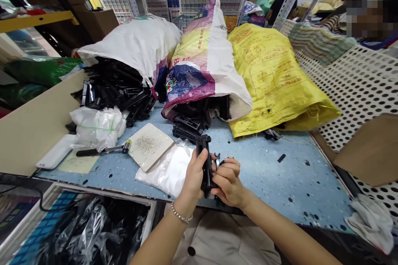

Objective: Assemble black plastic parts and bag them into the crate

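Observation:
My left hand (194,172) is closed around a long black plastic part (204,165), held nearly upright over the table's front edge. Against its right side, the fingers of my right hand (228,180) are curled round a smaller black clip-like piece (217,160). Most of that piece is hidden by the fingers, and I cannot tell whether it is joined to the long part. Just left of my hands, clear plastic bags (168,174) lie beneath a square board (151,145) scattered with tiny bits. More black parts (186,126) spill from the middle sack behind.
A white sack (137,45), a printed sack (199,58) and a yellow sack (273,74) line the back of the blue table (258,186). A hammer-like tool (105,150) lies left. Below stands a crate (152,219) of bagged black parts. Perforated white panels (367,87) border the right.

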Tool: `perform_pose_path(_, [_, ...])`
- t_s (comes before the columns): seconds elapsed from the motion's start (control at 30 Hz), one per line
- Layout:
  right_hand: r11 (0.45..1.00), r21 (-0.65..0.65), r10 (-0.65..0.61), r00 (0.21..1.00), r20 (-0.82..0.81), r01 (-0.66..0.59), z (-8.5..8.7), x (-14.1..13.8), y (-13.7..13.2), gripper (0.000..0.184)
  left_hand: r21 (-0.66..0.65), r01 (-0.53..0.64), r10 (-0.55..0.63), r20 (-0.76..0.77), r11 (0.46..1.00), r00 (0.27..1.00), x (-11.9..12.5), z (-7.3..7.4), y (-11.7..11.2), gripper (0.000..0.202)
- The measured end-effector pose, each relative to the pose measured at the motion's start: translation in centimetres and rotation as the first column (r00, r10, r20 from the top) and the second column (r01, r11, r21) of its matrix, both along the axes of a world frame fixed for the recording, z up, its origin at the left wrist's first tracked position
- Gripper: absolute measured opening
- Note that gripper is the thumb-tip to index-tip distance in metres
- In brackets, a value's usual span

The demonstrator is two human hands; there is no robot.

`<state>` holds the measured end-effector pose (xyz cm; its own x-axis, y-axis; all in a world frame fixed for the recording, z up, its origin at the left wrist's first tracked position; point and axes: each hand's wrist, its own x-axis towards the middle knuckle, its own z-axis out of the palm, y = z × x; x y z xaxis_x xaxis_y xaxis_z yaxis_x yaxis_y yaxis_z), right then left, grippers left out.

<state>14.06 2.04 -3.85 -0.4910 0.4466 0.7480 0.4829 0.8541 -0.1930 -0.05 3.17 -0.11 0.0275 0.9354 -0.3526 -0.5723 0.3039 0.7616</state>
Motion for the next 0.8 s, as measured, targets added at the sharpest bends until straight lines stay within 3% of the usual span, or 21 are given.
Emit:
perform_pose_path(0.07, [0.999, -0.045, 0.028, 0.999, 0.035, -0.026, -0.8, -0.2, 0.2, 0.02, -0.008, -0.065, 0.064, -0.105, 0.998, 0.992, -0.2, -0.8, 0.0, 0.048])
perform_pose_path(0.13, [0.987, -0.154, 0.06, 0.989, 0.137, -0.038, -0.8, -0.2, 2.1, 0.022, 0.008, -0.156, 0.153, -0.243, 0.988, 0.958, -0.9, -2.1, 0.0, 0.057])
perform_pose_path(0.2, [0.946, -0.292, -0.067, 0.967, 0.244, 0.139, 0.0, 0.2, 5.7, 0.024, 0.046, -0.154, 0.16, -0.374, 0.987, 0.913, -1.9, -4.0, -0.1, 0.053])
perform_pose_path(0.23, [0.89, -0.348, -0.195, 0.935, 0.296, 0.296, 0.5, 0.5, 7.9, 0.025, 0.066, -0.118, 0.135, -0.437, 0.991, 0.889, -2.2, -5.0, -0.2, 0.049])
perform_pose_path(0.27, [0.766, -0.399, -0.372, 0.854, 0.364, 0.504, 0.9, 0.8, 10.3, 0.027, 0.084, -0.074, 0.107, -0.495, 0.994, 0.862, -2.3, -6.0, -0.3, 0.046])
perform_pose_path(0.3, [0.687, -0.41, -0.468, 0.797, 0.382, 0.6, 1.3, 1.0, 12.6, 0.032, 0.1, -0.029, 0.08, -0.549, 0.995, 0.832, -2.2, -6.9, -0.5, 0.045])
perform_pose_path(0.37, [0.565, -0.429, -0.569, 0.709, 0.417, 0.705, 1.7, 1.2, 16.8, 0.042, 0.121, 0.041, 0.047, -0.644, 0.992, 0.764, -1.2, -8.4, -0.9, 0.048])
perform_pose_path(0.43, [0.479, -0.449, -0.608, 0.654, 0.449, 0.754, 1.8, 1.2, 19.7, 0.046, 0.145, 0.097, 0.038, -0.722, 0.985, 0.691, 0.4, -9.3, -1.2, 0.051])
perform_pose_path(0.53, [0.388, -0.478, -0.63, 0.606, 0.486, 0.788, 2.2, 1.3, 21.4, 0.045, 0.206, 0.178, 0.066, -0.81, 0.962, 0.583, 1.9, -9.8, -1.5, 0.049])
perform_pose_path(0.63, [0.363, -0.502, -0.634, 0.603, 0.485, 0.785, 2.9, 2.0, 19.8, 0.041, 0.252, 0.231, 0.08, -0.819, 0.94, 0.568, 1.6, -9.3, -1.3, 0.048])
perform_pose_path(0.7, [0.385, -0.51, -0.625, 0.624, 0.469, 0.769, 2.7, 2.4, 16.5, 0.04, 0.269, 0.203, 0.076, -0.756, 0.941, 0.65, 1.0, -8.4, -0.8, 0.049])
perform_pose_path(0.77, [0.461, -0.507, -0.602, 0.676, 0.425, 0.728, 2.1, 2.5, 11.7, 0.042, 0.272, 0.114, 0.074, -0.596, 0.956, 0.799, 0.8, -7.1, 0.0, 0.05])
perform_pose_path(0.8, [0.588, -0.475, -0.57, 0.752, 0.33, 0.655, 1.6, 2.4, 9.1, 0.042, 0.256, 0.06, 0.073, -0.478, 0.965, 0.875, 0.8, -6.3, 0.5, 0.052])
